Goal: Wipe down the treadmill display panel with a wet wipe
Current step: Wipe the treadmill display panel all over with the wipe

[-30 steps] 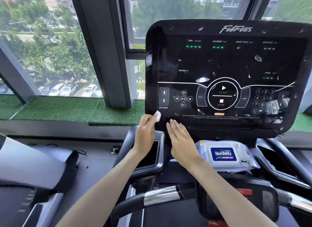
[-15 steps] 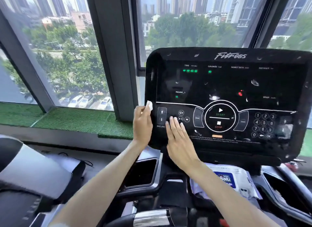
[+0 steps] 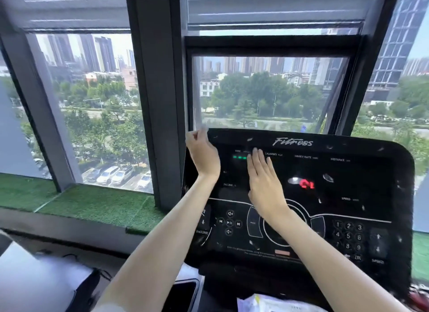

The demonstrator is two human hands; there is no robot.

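The treadmill display panel [image 3: 348, 195] fills the lower right of the view, a glossy black console with "Fitness" lettering along its top band and pale flecks scattered over the glass. The left hand [image 3: 204, 153] sits at the panel's upper-left corner, its fingers curled in and motion-blurred; no wet wipe shows in it here, so whether it is pinching one I cannot tell. The right hand [image 3: 264, 181] lies flat on the screen with its 4 visible fingers straight and close together, tips near the green TIME lights [image 3: 240, 157]. Nothing shows under that palm, so it holds nothing that I can see.

The step in hand looks like wiping the left edge and top corner. To do it well, the wipe needs to be spread flat under the fingertips rather than bunched, so it covers a broad strip. The flat right hand seems to steady the console — better kept on a plain area, since a red readout [image 3: 307, 184] is lit and the keypad [image 3: 348, 236] could respond to pressure. Overlapping passes from the top band downward would catch the flecks, most of which remain on the right half. A wipes packet [image 3: 267, 304] lies just below the console for a fresh sheet.
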